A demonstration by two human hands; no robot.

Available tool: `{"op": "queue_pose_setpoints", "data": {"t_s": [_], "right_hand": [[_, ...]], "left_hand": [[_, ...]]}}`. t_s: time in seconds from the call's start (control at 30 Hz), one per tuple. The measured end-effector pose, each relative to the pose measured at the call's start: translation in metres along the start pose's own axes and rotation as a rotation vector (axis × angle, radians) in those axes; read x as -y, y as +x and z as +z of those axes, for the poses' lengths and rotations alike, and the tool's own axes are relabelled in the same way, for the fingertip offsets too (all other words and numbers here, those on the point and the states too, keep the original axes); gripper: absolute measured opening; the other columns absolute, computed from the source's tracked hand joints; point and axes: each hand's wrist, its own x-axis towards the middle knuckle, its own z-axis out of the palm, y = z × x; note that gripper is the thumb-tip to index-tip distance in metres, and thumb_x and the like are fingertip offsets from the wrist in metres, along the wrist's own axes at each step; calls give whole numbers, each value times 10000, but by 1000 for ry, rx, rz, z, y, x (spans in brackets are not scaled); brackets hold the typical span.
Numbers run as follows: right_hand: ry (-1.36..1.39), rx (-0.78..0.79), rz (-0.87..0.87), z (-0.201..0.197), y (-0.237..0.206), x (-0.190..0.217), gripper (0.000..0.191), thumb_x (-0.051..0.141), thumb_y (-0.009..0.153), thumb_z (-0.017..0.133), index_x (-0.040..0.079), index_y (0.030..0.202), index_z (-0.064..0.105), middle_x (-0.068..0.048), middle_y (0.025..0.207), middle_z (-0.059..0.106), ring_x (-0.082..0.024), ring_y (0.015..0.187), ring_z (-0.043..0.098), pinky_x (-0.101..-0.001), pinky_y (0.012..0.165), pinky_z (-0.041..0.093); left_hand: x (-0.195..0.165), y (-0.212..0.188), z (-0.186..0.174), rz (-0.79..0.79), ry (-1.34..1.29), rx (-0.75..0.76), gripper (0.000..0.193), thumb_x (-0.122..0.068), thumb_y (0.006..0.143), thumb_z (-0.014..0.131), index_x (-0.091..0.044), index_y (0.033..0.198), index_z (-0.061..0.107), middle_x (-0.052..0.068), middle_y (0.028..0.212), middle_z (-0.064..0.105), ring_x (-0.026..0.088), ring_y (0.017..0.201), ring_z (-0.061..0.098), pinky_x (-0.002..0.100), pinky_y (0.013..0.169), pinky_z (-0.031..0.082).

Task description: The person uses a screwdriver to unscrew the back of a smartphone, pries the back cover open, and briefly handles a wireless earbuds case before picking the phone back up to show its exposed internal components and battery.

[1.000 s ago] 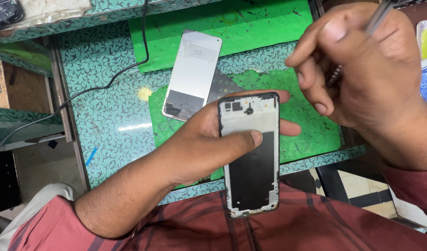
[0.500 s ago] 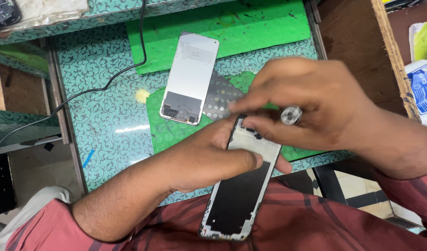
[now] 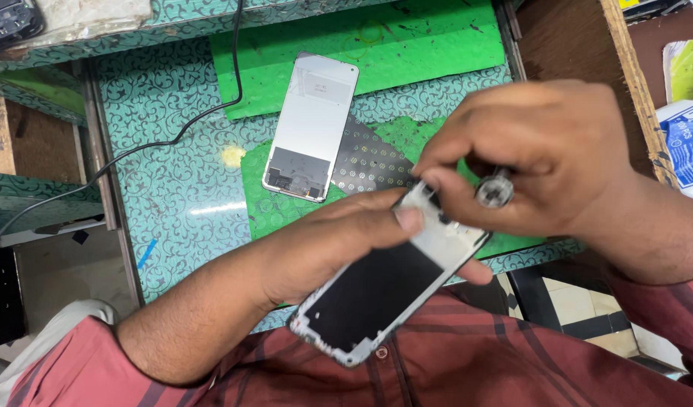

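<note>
1. My left hand (image 3: 324, 252) is closed around the phone frame (image 3: 388, 290), thumb across its face, above my lap at the desk (image 3: 173, 188) edge
2. The frame's long axis runs from lower left to upper right
3. My right hand (image 3: 542, 158) pinches a screwdriver (image 3: 495, 190), tip at the frame's upper end; this hand is nearer there
4. A second phone (image 3: 310, 128) lies apart on the green mat (image 3: 407, 45)

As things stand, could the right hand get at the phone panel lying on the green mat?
Probably not right away. The right hand is closed on a metal-ended tool pressed at the phone frame held by the left hand. The phone panel itself lies uncovered on the green mat.
</note>
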Motion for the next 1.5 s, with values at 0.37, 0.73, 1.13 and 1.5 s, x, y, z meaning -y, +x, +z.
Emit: {"op": "queue_pose_setpoints", "data": {"t_s": [0.37,0.73,1.13,1.5], "right_hand": [[-182,11,-148,-3,10,-4,172,121,782,844,79,838,688,-45,829,696,-221,733,704,-338,576,526],[-437,116,-280,-1,1,-9,169,212,722,782,146,849,692,19,829,651,-174,713,664,-349,553,499],[-259,51,-166,4,1,-16,241,199,749,831,81,788,624,-49,798,642,-256,677,646,-383,552,487],[54,-72,165,-7,-12,-31,175,111,1009,646,59,856,578,-50,795,603,-150,668,586,-275,610,439]], "left_hand": [[4,2,-1,-69,-287,-12,804,-705,1033,264,-123,1581,346,264,1247,667,304,987,729,410,828,618],[4,6,1,-105,-183,-98,915,-778,969,247,-75,1527,426,223,1114,706,240,796,736,361,631,625],[4,9,-1,-103,-170,-118,792,-702,1000,235,-124,1502,436,239,1170,706,239,802,737,363,631,630],[1,9,0,-86,-133,-119,809,-682,1001,246,-107,1544,418,224,1242,686,230,828,719,372,642,634]]}}
